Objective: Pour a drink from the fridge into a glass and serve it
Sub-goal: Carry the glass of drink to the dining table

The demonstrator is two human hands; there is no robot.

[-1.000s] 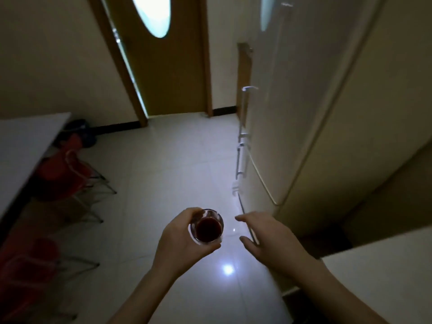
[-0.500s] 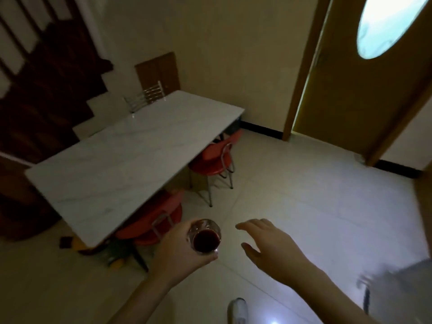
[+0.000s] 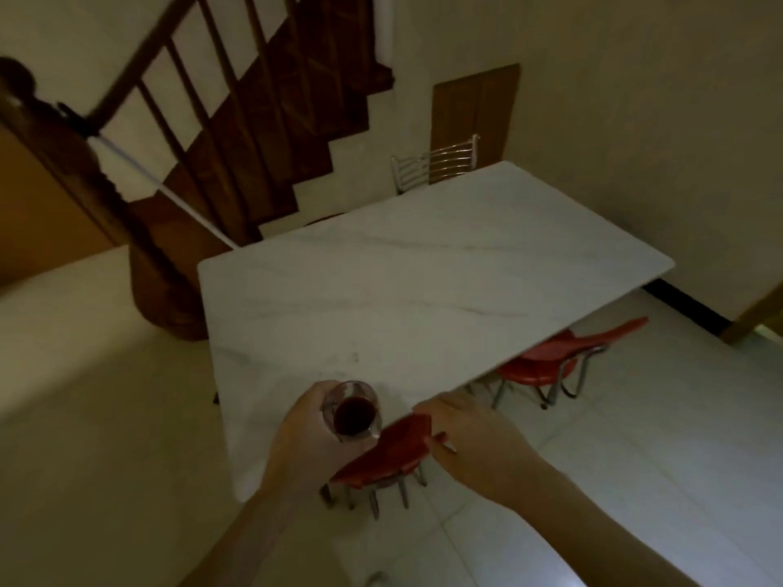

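Note:
My left hand (image 3: 307, 438) grips a small clear glass (image 3: 354, 410) holding a dark red drink, upright, above the near corner of a white marble table (image 3: 423, 290). My right hand (image 3: 470, 442) hovers just right of the glass, palm down, fingers apart, holding nothing. It is over the table's near edge and a red chair. The fridge is out of view.
A red chair (image 3: 385, 455) is tucked under the table's near corner and another red chair (image 3: 563, 353) under its right side. A metal-backed chair (image 3: 436, 165) stands at the far end. A dark wooden staircase (image 3: 237, 133) rises at left. Pale tiled floor surrounds the table.
The view has swung left from the fridge and door to the table, which is now much closer. The glass now hangs over the table corner; both hands keep the same pose.

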